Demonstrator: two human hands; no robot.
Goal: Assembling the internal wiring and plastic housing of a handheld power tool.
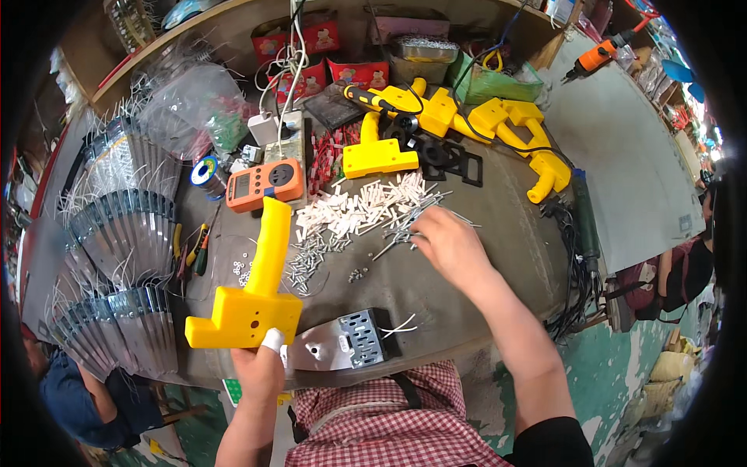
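My left hand [259, 372] grips a yellow plastic tool housing [253, 315] from below, its long handle pointing up and away; a white covering is on the thumb. My right hand [451, 245] reaches over a heap of long metal screws [402, 233], fingers curled together at the heap. What lies between those fingertips is hidden. White ceramic-looking tubes [366, 206] lie piled just beyond, with short screws [310, 261] to their left. Between my hands, close to the near edge, lies a perforated metal plate piece [342, 342] with white wires.
An orange meter [264, 185] and a solder spool [208, 175] sit at the left, near fanned metal plates with wires [117, 233]. More yellow housings [381, 156] and black plastic parts [451, 159] lie farther back. A black cable bundle [572, 268] hangs at the right edge.
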